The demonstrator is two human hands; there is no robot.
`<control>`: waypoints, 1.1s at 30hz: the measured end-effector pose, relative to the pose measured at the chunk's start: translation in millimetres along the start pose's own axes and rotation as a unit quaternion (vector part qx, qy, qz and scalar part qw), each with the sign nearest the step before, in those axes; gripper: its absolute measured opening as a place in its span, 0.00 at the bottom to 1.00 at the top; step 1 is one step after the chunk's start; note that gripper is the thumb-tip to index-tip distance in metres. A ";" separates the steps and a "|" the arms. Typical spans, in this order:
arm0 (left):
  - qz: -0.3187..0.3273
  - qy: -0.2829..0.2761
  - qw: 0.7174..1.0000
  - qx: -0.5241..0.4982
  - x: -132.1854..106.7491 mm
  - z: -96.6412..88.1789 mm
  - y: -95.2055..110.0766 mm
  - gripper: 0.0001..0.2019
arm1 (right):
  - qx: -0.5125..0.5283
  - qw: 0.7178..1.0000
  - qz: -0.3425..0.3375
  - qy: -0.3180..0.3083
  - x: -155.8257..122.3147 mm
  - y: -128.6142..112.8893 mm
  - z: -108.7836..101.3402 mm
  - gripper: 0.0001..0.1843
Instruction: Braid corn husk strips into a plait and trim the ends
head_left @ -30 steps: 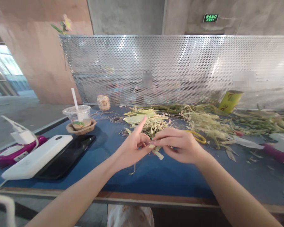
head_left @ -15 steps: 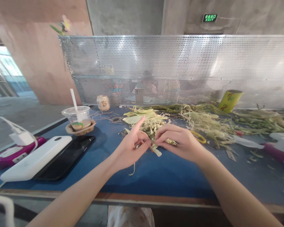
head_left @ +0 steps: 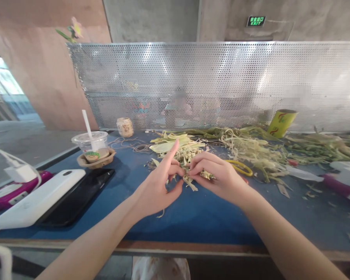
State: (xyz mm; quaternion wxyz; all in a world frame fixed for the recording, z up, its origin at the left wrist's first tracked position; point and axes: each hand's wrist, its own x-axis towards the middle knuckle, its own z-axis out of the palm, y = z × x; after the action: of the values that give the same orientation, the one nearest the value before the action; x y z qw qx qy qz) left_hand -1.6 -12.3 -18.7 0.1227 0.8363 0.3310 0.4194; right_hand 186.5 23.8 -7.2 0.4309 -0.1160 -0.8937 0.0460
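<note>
My left hand [head_left: 163, 179] is at the middle of the table, index finger pointing up and thumb parted from the other fingers. Its bent fingers reach towards my right fingertips, and I see nothing gripped in it. My right hand [head_left: 214, 173] is closed in a pinch on pale dried plant material, partly hidden by the fingers. A small pale strip of leaf [head_left: 191, 185] sticks out below the fingertips. Just behind both hands lies a heap of dried plant bits [head_left: 186, 154], with broad yellow-green leaves [head_left: 172, 144] at its far side.
Shredded stalks [head_left: 251, 151] and a yellow-green can [head_left: 282, 123] occupy the right back. A yellow ring [head_left: 239, 168] lies beside my right hand. To the left are a lidded cup [head_left: 91, 144], a black phone [head_left: 76, 200], a white power bank [head_left: 39, 198] and twine [head_left: 137, 144]. Perforated metal [head_left: 175, 77] stands behind.
My left thumb has come away from the other fingers and from the plant bit. My right hand stays pinched in nearly the same place. The whole view has shifted slightly.
</note>
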 end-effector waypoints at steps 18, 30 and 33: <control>0.004 -0.002 1.000 0.027 0.8 -3.8 -2.3 0.48 | 0.040 0.999 0.009 -0.003 -1.1 0.8 4.8 0.05; 0.076 0.016 0.996 0.043 -1.3 -4.9 -4.1 0.46 | 0.204 0.964 0.170 0.009 2.6 -3.4 3.3 0.05; 0.056 -0.008 0.997 0.057 -3.0 -6.0 -3.6 0.45 | 0.265 0.939 0.218 -0.017 2.9 -4.2 3.6 0.09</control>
State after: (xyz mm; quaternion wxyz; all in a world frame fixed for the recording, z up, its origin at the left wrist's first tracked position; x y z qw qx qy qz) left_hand -9.2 -12.1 -18.5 0.0541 0.8625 0.3061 0.3994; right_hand 181.2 20.5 -6.5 0.4106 -0.1888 -0.8089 0.3763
